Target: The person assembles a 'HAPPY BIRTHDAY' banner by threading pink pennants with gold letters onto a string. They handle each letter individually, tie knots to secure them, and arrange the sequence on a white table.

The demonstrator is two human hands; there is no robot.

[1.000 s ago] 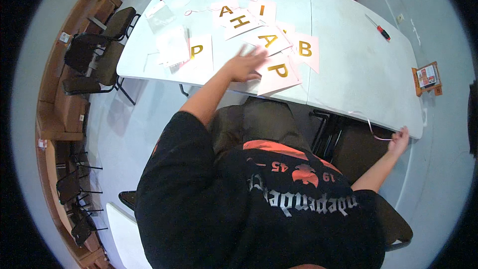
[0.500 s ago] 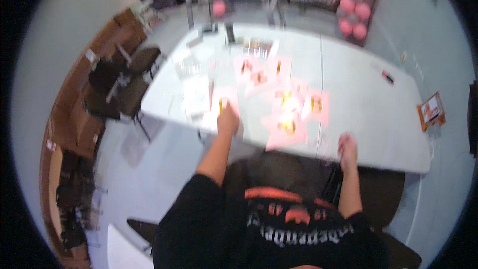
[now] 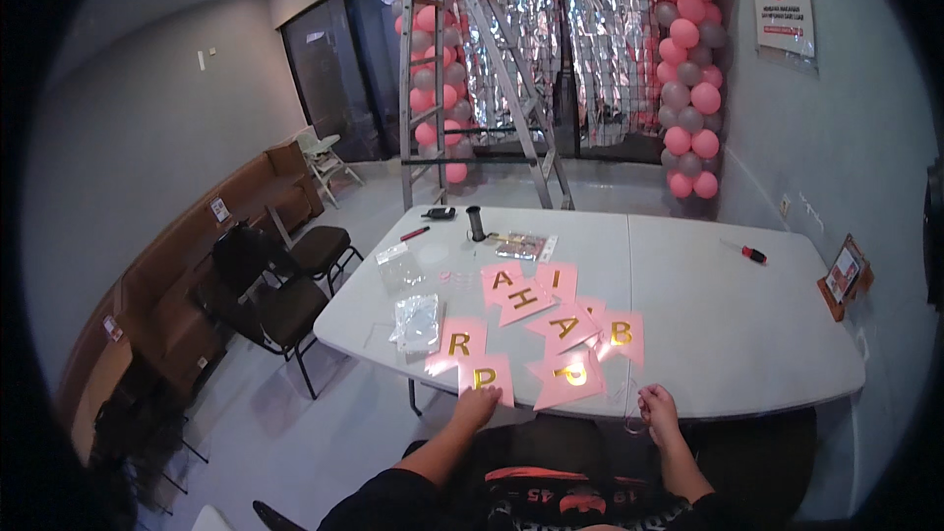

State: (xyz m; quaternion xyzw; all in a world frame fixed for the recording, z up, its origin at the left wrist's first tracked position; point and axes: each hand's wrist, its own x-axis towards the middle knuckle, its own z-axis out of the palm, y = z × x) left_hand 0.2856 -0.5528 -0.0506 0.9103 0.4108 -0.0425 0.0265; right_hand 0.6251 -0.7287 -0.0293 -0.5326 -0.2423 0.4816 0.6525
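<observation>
At the table's near edge, my left hand (image 3: 477, 407) is closed on the lower edge of a pink pennant card (image 3: 499, 385) with a gold letter. Another pink lettered card (image 3: 459, 342) lies just beyond it, partly overlapped. My right hand (image 3: 659, 410), fingers pinched, holds a thin pinkish ribbon (image 3: 632, 423) that loops down by the table edge. Between the hands lies a group of overlapping pink cards (image 3: 570, 380), with several more pink cards (image 3: 521, 300) farther back. Clear plastic packaging (image 3: 418, 323) sits left of the cards.
On the white table (image 3: 728, 334) are a screwdriver (image 3: 753, 255), a framed stand (image 3: 848, 275), a dark spool (image 3: 476, 224), a pen (image 3: 415, 233) and a black handheld device (image 3: 439, 213). A stepladder (image 3: 425, 88) stands behind it. Dark chairs (image 3: 270, 310) are at left.
The view has tilted up, showing more of the room. My left hand has drawn a pink card nearer to the table edge. My right hand remains near that edge.
</observation>
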